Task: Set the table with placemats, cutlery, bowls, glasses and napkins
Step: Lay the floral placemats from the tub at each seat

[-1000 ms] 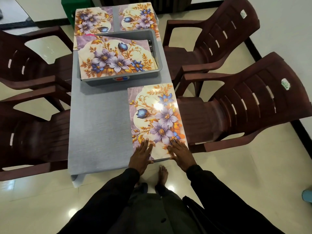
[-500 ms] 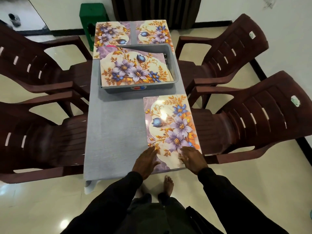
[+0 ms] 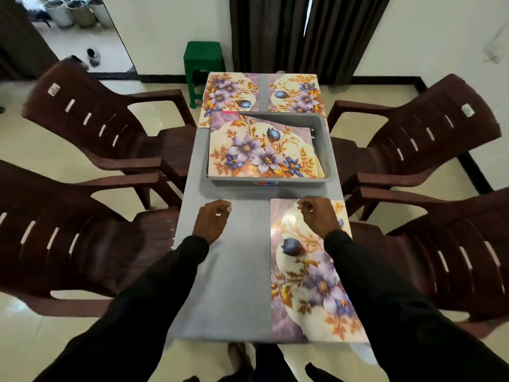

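A narrow table [image 3: 234,271] under a grey cloth is seen from its near end. Three floral placemats are laid flat on it. A far-left placemat [image 3: 228,92] and a far-right placemat [image 3: 296,95] are set side by side at the far end, and a near-right placemat [image 3: 308,285] is laid along the near right edge. A fourth placemat [image 3: 261,153] is lying in a grey tub [image 3: 267,181] set mid-table, covering most of its opening. Metal pieces [image 3: 313,133] are glimpsed at the tub's right side, too small to be identified. A pink item [image 3: 231,113] is seen at the tub's far-left corner.

The hands are held apart, with nothing gripped in either. The left hand [image 3: 212,220] is held over bare cloth on the near-left side, fingers loosely curled — contact with the cloth cannot be told. The right hand [image 3: 319,216] is held over the far end of the near-right placemat, fingers loosely curled — contact likewise cannot be told. Both are near the tub's front wall, not touching it.

Four brown plastic chairs [image 3: 96,111] are drawn up, two per long side. A green stool [image 3: 203,56] and a dark curtain [image 3: 289,31] are seen beyond the far end.
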The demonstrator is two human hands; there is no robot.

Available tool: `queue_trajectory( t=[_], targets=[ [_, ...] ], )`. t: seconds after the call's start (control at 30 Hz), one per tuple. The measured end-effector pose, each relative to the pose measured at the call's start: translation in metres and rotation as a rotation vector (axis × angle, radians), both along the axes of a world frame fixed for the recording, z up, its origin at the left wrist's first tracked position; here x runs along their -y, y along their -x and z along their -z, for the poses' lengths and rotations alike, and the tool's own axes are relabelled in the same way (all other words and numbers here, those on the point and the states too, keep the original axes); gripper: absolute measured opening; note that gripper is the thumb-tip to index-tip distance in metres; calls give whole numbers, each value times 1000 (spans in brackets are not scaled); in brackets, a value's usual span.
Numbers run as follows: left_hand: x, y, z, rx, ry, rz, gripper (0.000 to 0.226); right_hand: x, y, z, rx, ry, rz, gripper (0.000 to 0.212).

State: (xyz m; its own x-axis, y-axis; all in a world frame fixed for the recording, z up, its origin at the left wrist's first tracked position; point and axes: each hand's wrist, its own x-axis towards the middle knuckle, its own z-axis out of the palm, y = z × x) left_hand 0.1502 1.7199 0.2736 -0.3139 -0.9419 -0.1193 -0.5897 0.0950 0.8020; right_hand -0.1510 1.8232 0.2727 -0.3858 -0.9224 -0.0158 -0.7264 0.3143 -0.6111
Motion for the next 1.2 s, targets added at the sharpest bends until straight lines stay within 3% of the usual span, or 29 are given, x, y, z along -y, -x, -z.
queue_trajectory(
  t=[0.5, 0.8, 1.2],
  targets=[
    [190, 72, 6, -6, -149, -329, 26, 176, 88, 20, 163, -6, 97, 16],
    [233, 87, 23, 76, -132, -398, 22, 211, 115, 56, 123, -149, 116, 25],
    [259, 74, 18, -18, -191, -549, 31, 232, 128, 65, 146, -166, 183, 17]
  ],
)
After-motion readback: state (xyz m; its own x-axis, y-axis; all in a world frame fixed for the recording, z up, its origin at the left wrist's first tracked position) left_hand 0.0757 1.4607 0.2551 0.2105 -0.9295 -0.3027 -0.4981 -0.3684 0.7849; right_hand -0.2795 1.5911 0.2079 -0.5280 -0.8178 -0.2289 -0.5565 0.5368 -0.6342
